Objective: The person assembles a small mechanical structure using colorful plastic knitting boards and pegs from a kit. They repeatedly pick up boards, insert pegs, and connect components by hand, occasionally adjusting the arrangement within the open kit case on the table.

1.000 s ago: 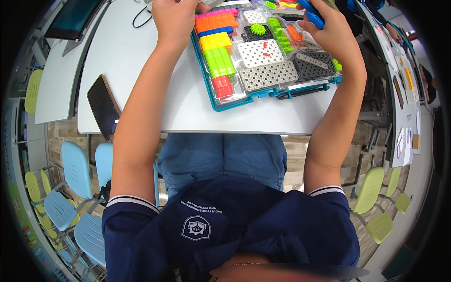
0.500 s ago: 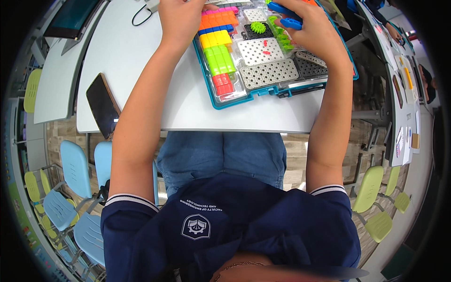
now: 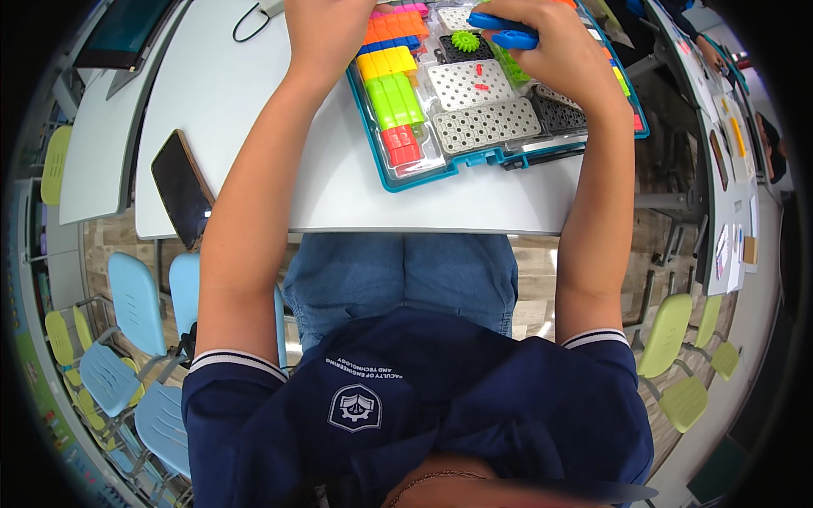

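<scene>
My right hand [image 3: 546,42] is closed round a blue two-armed plastic tool [image 3: 511,38], whose arms point left over the parts case. Its exact kind does not show. My left hand [image 3: 329,38] is over the case's far left corner, by the pink and orange blocks [image 3: 385,32]; its fingers are mostly cut off by the upper edge. Beneath the hands lies the open teal parts case [image 3: 385,178]. Inside it are yellow blocks [image 3: 387,62], lime blocks [image 3: 394,102], red blocks [image 3: 400,146], a green gear [image 3: 465,41] and grey perforated plates [image 3: 487,125].
The case rests on a white table [image 3: 356,207]. A phone [image 3: 182,186] lies at the table's left, near my left forearm. A cable [image 3: 246,30] curls at the far left. Blue chairs [image 3: 135,300] and green chairs [image 3: 665,339] stand on either side. Another table is at right.
My right hand has shifted slightly left with the blue tool, which now hangs nearer the green gear. My left hand stays nearly where it was.
</scene>
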Demonstrator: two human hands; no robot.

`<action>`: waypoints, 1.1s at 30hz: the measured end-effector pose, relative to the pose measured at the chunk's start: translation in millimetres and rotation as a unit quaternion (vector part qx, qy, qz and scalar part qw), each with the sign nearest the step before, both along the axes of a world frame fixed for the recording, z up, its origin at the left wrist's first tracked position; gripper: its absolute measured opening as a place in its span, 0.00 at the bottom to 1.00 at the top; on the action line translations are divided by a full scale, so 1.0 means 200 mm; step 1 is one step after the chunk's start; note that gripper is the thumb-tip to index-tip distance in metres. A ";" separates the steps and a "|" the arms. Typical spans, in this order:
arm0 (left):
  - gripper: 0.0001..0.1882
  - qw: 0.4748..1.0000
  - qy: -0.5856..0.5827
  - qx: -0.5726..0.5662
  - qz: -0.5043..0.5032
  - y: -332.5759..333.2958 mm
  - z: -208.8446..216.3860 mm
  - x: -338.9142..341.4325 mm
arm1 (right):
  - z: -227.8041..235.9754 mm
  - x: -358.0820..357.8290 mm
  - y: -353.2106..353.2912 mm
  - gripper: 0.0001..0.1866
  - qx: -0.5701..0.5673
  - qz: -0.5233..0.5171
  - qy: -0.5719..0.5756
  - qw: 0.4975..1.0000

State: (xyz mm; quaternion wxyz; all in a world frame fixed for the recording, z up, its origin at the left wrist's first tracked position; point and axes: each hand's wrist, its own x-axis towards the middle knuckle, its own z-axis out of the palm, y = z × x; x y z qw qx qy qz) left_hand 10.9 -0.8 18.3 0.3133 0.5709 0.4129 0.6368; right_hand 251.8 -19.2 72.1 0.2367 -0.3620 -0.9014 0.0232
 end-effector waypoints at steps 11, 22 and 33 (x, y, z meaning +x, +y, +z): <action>0.11 1.000 -0.006 0.019 -0.007 -0.01 0.01 0.00 | 0.03 -0.08 -0.09 0.23 -0.156 0.143 0.027 0.977; 0.10 1.000 -0.003 0.019 -0.003 0.02 0.00 -0.01 | -0.03 -0.25 -0.30 0.32 -0.122 0.195 -0.065 0.971; 0.10 1.000 0.006 0.006 0.002 0.00 0.01 0.00 | -0.04 -0.25 -0.29 0.32 -0.144 0.191 -0.060 0.969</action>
